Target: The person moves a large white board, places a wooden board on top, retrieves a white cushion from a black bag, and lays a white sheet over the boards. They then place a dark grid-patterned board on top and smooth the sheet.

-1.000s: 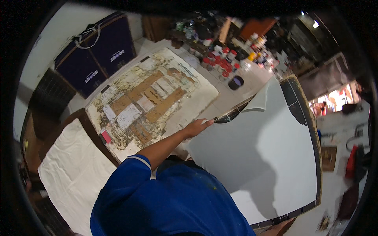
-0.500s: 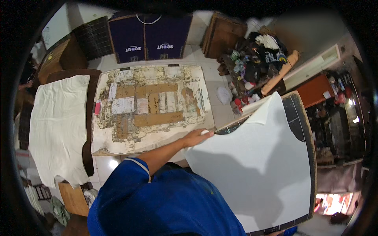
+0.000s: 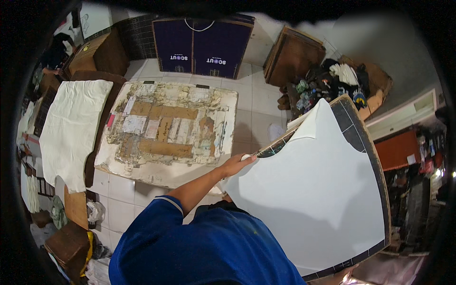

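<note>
White fabric panel [image 3: 308, 190] on black grid-lined board [image 3: 349, 125], right of blue short-sleeved shirt [image 3: 204, 247].
Left hand [image 3: 238, 165]: fingers clamped on the board's upper-left edge. Right hand [image 3: 339, 276]: at lower edge; finger state cannot be determined.

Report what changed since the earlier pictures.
The view has swung left, the dark board turning with it; purple panels now appear nearer the middle. Left hand still grips the board's edge; right hand stays at its bottom; white fabric still covers most.
</note>
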The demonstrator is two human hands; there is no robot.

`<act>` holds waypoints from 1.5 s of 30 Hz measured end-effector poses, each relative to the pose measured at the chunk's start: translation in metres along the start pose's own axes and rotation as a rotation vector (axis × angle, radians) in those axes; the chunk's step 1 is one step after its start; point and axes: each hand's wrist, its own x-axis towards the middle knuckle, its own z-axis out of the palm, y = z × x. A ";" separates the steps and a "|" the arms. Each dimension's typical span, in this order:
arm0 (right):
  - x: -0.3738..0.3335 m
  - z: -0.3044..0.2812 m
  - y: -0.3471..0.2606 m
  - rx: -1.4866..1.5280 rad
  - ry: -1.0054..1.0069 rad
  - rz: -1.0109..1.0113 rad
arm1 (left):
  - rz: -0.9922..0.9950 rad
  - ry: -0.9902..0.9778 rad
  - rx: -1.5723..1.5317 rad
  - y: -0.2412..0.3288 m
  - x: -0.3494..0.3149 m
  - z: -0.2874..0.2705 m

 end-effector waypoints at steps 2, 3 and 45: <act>0.037 0.011 -0.044 -0.013 -0.020 -0.023 | 0.039 -0.011 -0.058 0.023 0.040 -0.001; 0.057 0.020 -0.069 -0.031 -0.036 -0.036 | 0.006 0.000 -0.101 0.030 0.047 0.000; 0.241 1.075 -0.705 -0.619 -1.387 -0.692 | -0.039 1.626 -0.616 0.129 0.262 -0.056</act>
